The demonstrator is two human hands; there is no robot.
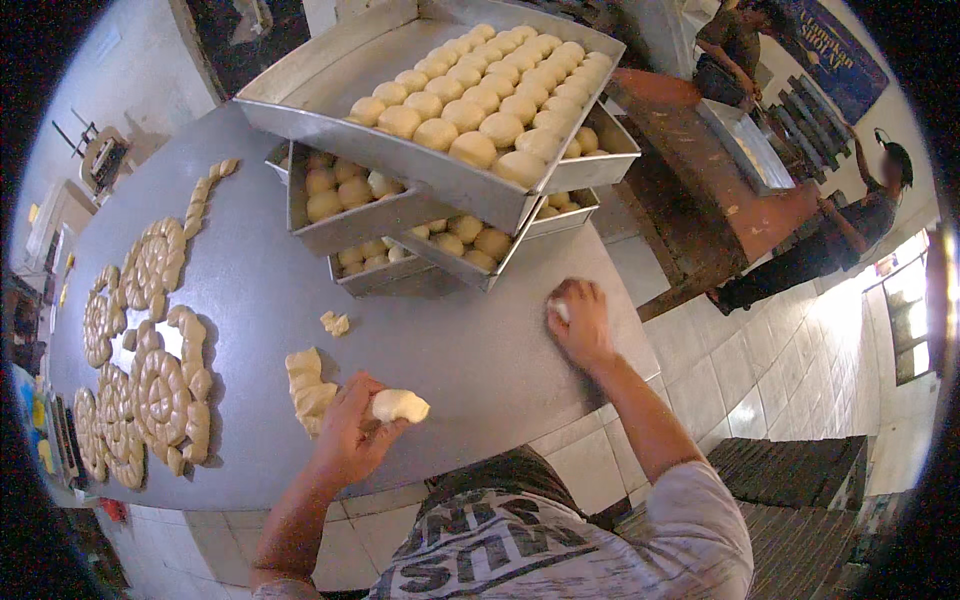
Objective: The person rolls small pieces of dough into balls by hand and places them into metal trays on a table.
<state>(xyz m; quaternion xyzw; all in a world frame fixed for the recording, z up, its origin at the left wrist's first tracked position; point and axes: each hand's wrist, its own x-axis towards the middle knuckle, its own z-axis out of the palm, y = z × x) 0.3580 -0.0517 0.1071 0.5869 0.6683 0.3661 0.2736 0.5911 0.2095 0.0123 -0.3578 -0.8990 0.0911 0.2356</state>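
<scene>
My left hand is closed around a lump of pale dough, which sticks out past the thumb and fingers just above the table near its front edge. Beside that hand lies a longer, folded strip of dough, and a small dough scrap rests a little farther back. Toward the table's right edge, my right hand is cupped palm-down over a small dough piece. Only a bit of that piece shows between the curled fingers; the rest is hidden.
Stacked metal trays of round dough balls stand at the back of the grey table. Coils of segmented dough rope cover its left side. Across the aisle, two people are near a brown table with a long metal tray.
</scene>
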